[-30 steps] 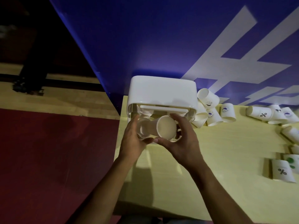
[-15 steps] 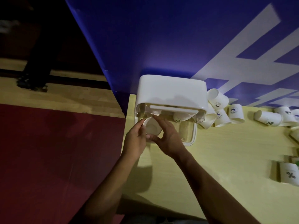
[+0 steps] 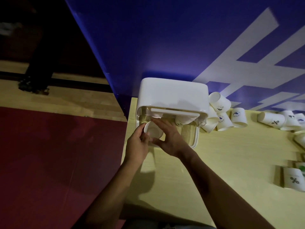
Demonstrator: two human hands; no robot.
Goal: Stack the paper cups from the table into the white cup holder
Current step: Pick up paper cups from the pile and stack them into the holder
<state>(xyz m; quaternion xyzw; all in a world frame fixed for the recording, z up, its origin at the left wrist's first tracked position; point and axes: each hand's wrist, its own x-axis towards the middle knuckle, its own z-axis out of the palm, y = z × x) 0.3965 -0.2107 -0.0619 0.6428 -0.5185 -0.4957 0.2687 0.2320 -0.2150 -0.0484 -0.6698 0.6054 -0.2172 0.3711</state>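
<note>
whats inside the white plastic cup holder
Two stacks of white paper cups: left stack, right stack. The left hand and right hand hold another paper cup below the left stack, hiding the holder's floor there.

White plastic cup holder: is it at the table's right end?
No, this cup holder stands on the yellow table, at its left end.

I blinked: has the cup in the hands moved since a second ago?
Yes. The cup went left, from the middle of the holder to its left side, and farther in.

Toppled cups against holder's right; open tabletop nearer
</note>
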